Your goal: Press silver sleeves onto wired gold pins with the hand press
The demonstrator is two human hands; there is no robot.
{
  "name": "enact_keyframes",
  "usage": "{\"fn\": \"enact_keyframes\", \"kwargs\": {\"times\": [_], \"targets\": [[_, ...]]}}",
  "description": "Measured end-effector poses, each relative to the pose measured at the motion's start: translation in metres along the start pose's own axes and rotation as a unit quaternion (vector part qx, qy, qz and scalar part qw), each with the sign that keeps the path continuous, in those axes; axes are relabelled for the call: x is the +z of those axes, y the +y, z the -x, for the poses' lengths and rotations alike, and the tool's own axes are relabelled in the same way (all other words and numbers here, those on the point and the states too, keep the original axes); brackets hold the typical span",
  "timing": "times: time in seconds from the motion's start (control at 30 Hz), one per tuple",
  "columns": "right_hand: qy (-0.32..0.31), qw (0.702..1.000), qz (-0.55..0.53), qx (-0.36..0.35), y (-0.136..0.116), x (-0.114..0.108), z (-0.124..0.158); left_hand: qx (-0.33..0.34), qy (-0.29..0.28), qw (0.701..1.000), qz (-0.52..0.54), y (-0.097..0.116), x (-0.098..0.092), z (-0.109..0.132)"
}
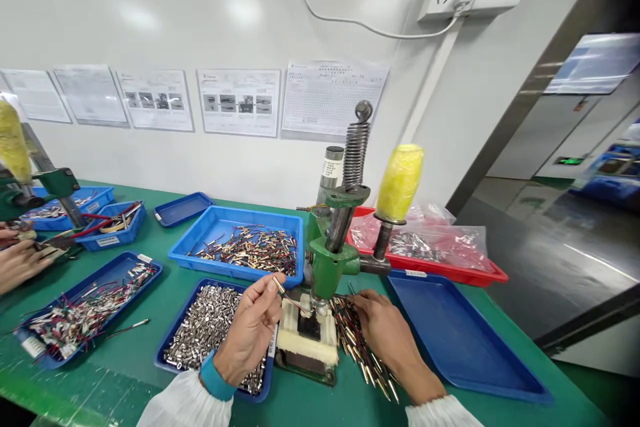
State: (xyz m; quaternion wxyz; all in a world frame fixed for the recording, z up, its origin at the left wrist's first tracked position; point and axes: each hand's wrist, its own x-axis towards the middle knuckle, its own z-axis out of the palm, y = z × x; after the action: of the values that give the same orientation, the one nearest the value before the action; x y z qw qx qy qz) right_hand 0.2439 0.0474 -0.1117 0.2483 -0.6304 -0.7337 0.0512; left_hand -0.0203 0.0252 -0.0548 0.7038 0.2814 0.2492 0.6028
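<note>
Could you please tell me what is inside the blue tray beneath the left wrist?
The tray holds a heap of small silvery metal pieces. The left hand, wristband and sleeve hide part of it; whatever lies there, or below the top layer, cannot be seen.

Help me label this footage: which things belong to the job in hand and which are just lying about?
Job in hand, apparently:
gold wired part, pinched in the left hand
wired parts at the right hand
green press between the hands
silver pieces, probably

Seemingly lying about:
red tray of bagged pieces
small blue tray at the back
</note>
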Motion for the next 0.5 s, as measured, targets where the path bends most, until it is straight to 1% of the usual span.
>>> {"fn": "enact_keyframes", "kwargs": {"times": [0.17, 0.33, 0.4, 0.5], "targets": [[-0.046, 0.996, 0.072, 0.002, -0.002, -0.002, -0.009, 0.005, -0.011, 1.000, -0.005, 0.000, -0.006, 0.002], [-0.067, 0.991, 0.114, -0.008, -0.004, -0.009, -0.011, 0.012, -0.014, 1.000, -0.016, 0.003, -0.007, 0.001], [-0.068, 0.990, 0.123, -0.016, -0.005, -0.011, -0.011, 0.026, -0.002, 0.999, -0.034, 0.009, -0.004, -0.006], [-0.061, 0.990, 0.120, -0.031, -0.005, -0.014, -0.013, 0.063, 0.045, 0.994, -0.081, 0.024, -0.001, -0.028]]}}
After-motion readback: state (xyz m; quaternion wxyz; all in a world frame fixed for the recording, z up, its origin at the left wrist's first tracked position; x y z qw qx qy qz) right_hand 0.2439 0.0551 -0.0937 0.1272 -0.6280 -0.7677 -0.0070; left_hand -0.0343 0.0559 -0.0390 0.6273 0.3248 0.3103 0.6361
